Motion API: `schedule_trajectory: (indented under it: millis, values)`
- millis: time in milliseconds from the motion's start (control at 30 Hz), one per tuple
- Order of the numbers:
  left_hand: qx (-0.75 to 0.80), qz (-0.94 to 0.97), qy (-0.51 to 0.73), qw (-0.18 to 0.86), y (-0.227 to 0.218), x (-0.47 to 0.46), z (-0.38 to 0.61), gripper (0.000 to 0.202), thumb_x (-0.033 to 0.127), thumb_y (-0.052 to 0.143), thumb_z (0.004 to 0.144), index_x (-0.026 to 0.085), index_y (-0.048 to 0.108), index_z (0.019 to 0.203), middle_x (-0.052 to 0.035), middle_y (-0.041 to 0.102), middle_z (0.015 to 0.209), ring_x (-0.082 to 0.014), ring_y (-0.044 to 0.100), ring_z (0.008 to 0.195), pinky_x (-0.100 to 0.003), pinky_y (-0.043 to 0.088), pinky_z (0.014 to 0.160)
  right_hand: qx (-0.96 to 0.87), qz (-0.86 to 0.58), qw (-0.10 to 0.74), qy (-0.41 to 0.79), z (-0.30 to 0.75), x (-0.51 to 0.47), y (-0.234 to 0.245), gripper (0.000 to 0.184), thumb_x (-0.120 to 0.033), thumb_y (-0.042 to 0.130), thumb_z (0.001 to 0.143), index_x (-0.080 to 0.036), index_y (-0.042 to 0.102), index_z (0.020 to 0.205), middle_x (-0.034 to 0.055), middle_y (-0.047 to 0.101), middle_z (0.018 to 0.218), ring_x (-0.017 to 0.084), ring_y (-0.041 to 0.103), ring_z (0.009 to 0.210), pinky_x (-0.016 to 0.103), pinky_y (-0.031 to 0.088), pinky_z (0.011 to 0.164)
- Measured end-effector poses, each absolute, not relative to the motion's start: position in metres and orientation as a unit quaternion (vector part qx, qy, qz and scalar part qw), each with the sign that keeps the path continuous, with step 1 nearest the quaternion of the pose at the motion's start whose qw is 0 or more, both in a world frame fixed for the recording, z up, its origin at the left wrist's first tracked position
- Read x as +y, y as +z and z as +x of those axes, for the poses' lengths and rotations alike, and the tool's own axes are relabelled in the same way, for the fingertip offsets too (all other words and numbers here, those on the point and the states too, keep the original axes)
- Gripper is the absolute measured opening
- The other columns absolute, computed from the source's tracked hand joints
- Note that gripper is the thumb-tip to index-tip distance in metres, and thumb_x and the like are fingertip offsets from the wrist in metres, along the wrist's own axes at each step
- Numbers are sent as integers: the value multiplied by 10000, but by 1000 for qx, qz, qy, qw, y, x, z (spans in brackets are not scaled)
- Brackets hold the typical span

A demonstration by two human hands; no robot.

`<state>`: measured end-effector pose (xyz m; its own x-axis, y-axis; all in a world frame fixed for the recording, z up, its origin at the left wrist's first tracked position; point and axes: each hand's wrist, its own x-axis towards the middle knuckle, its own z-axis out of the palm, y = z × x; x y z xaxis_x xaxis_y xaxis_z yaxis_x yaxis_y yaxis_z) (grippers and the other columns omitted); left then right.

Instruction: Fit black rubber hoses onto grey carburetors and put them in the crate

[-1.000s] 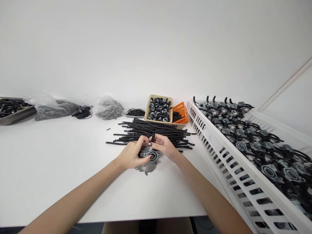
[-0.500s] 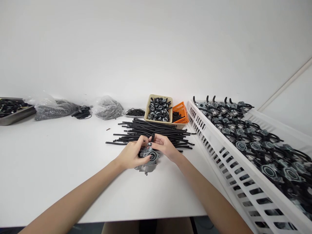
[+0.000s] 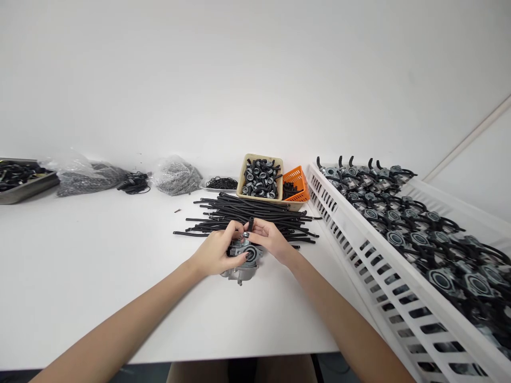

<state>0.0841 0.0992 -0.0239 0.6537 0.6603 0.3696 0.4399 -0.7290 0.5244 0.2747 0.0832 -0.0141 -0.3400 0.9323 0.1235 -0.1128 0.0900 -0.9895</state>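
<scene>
A steel tray [image 3: 24, 186] of black tubing sits at the far left of the white table [image 3: 99, 276], followed by clear plastic bags [image 3: 175, 178] of small grey parts. The left arm reaches in from the lower left, its left grip [image 3: 213, 252] curled closed around a metal carburetor [image 3: 241, 268] in front of a loose pile of black rubber hoses [image 3: 255, 210]. The right arm angles in from the lower right, its right grip [image 3: 271, 239] pinching a short black hose [image 3: 250, 224] upright above the carburetor. Beyond stand a tan tray [image 3: 259, 158] of grommets and an orange basket [image 3: 297, 181]; at far right, a white slatted crate [image 3: 393, 298] holds rows of hosed carburetors [image 3: 419, 239]
</scene>
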Motion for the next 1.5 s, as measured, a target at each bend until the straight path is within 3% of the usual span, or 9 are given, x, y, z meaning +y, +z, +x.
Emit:
schedule_trajectory:
  millis: [1500]
  values:
    - [312, 890, 267, 200, -25, 101, 84, 356, 435, 542, 838, 242, 314, 1033, 29, 611, 789, -168, 575, 632, -267, 389, 618, -571, -353, 461, 580, 273, 85, -17, 341, -396, 787, 689, -168, 614, 875, 0, 610, 837, 139, 608, 808, 295, 477, 837]
